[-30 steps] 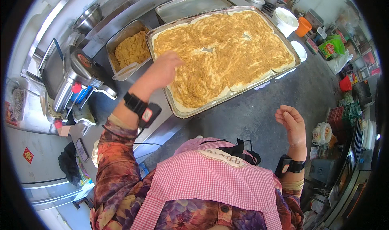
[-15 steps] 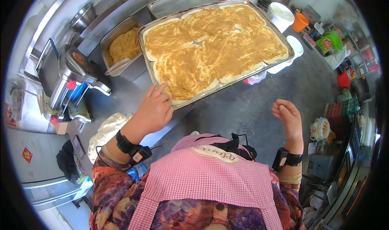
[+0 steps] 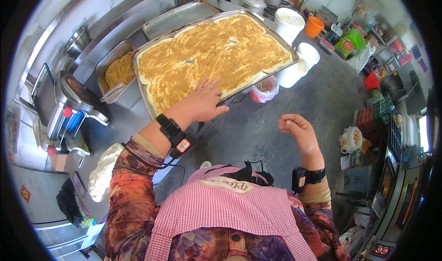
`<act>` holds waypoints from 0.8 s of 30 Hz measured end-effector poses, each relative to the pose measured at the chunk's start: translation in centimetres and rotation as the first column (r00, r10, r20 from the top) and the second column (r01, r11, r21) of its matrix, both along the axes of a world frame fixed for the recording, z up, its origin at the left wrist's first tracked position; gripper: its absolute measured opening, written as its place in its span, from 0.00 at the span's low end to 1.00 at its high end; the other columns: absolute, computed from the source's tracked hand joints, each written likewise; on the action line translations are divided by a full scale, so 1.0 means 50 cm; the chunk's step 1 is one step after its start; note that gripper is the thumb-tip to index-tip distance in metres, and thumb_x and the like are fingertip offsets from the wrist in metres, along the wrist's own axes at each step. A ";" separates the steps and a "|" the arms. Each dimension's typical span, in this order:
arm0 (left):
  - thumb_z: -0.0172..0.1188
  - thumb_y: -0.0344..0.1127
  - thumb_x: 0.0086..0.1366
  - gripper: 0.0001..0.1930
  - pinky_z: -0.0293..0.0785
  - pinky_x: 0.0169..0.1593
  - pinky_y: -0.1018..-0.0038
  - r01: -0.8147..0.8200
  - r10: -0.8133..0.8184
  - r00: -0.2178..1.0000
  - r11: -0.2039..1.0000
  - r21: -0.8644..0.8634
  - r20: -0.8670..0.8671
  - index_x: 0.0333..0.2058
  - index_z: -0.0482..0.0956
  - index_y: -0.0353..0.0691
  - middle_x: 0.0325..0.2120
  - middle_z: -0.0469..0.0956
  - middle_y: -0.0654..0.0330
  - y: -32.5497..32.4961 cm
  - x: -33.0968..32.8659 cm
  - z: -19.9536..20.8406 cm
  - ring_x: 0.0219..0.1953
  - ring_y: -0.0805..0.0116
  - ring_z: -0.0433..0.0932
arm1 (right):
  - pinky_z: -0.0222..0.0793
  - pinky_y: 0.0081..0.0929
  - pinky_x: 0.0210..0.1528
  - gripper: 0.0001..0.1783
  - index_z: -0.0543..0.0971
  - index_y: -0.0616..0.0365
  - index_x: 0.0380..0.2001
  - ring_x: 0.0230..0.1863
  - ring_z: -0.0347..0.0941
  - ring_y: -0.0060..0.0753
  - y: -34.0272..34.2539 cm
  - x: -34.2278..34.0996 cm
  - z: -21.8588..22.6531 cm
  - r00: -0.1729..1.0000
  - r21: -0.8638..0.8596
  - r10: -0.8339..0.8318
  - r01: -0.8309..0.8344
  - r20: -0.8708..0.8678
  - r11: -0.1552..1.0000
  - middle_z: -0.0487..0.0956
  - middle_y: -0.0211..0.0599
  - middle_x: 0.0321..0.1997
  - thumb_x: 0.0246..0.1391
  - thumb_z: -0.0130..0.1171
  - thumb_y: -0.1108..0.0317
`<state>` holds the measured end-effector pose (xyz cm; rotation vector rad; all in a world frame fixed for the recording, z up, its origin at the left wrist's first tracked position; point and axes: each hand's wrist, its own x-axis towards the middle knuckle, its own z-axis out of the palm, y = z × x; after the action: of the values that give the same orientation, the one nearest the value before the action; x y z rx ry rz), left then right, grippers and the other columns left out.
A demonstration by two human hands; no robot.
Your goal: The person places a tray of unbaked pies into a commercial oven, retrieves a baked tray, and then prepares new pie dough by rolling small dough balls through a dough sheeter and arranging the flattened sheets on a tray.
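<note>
A large metal baking tray (image 3: 147, 100) holds flat, pale dough (image 3: 153, 46) covered with a golden-brown paste (image 3: 230, 54). Two small gaps show in the dough sheet. My left hand (image 3: 205, 101) lies over the tray's near edge, palm down with fingers spread, its fingertips on the paste. My right hand (image 3: 299, 131) hangs in the air to the right, away from the tray. Its fingers are curled in toward the thumb, and nothing shows in them. Left of the tray, a deep metal pan (image 3: 130, 95) holds more brown paste (image 3: 119, 71) and a pale scraper (image 3: 113, 92).
An empty metal tray (image 3: 184, 19) lies behind the filled one. At the left stands a metal machine (image 3: 73, 104), with a mass of white dough (image 3: 105, 173) nearer me. White buckets (image 3: 289, 26), an orange bucket (image 3: 314, 27) and a bagged bin (image 3: 265, 88) stand beyond the table.
My left hand has moved from the tray's near-left corner rightward along the near edge, its fingers now flatter on the paste. The view has shifted; my right hand remains raised and curled.
</note>
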<state>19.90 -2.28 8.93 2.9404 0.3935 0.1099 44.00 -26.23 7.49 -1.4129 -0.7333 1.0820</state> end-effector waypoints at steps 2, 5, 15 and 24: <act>0.48 0.49 0.65 0.23 0.47 0.66 0.55 0.000 0.000 0.991 1.000 0.006 -0.135 0.36 0.80 0.31 0.44 0.75 0.51 -0.001 -0.004 0.017 0.62 0.50 0.59 | 0.70 0.25 0.47 0.13 0.75 0.64 0.44 0.42 0.74 0.26 -0.016 0.009 -0.001 1.000 0.001 0.007 -0.007 -0.024 1.000 0.79 0.34 0.40 0.58 0.52 0.70; 0.50 0.44 0.65 0.18 0.51 0.64 0.57 -0.064 0.058 0.997 0.992 -0.112 -0.056 0.38 0.80 0.34 0.43 0.76 0.51 -0.006 -0.032 0.046 0.61 0.51 0.61 | 0.71 0.26 0.47 0.13 0.75 0.65 0.44 0.42 0.74 0.27 -0.030 0.021 -0.007 0.999 -0.019 -0.020 0.019 -0.039 1.000 0.79 0.36 0.40 0.58 0.52 0.71; 0.53 0.35 0.62 0.14 0.60 0.60 0.62 -0.637 0.736 0.539 0.675 -0.372 0.410 0.44 0.77 0.35 0.47 0.74 0.47 -0.112 -0.442 -0.062 0.56 0.50 0.67 | 0.73 0.26 0.45 0.13 0.75 0.64 0.44 0.41 0.75 0.29 0.050 0.012 -0.056 0.991 -0.046 0.026 -0.032 -0.131 0.998 0.78 0.38 0.40 0.58 0.52 0.70; 0.58 0.33 0.55 0.15 0.65 0.53 0.58 -0.922 0.924 0.374 0.360 0.143 0.081 0.43 0.76 0.38 0.44 0.73 0.51 -0.115 -0.794 -0.340 0.50 0.50 0.69 | 0.73 0.26 0.43 0.13 0.72 0.63 0.46 0.40 0.76 0.28 0.203 -0.055 -0.066 0.985 -0.064 -0.072 0.063 -0.156 0.996 0.78 0.38 0.40 0.59 0.50 0.70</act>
<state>-19.78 -8.03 -8.09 2.3954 2.1110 0.2665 41.24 -16.08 4.21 -1.3739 -0.5398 1.1558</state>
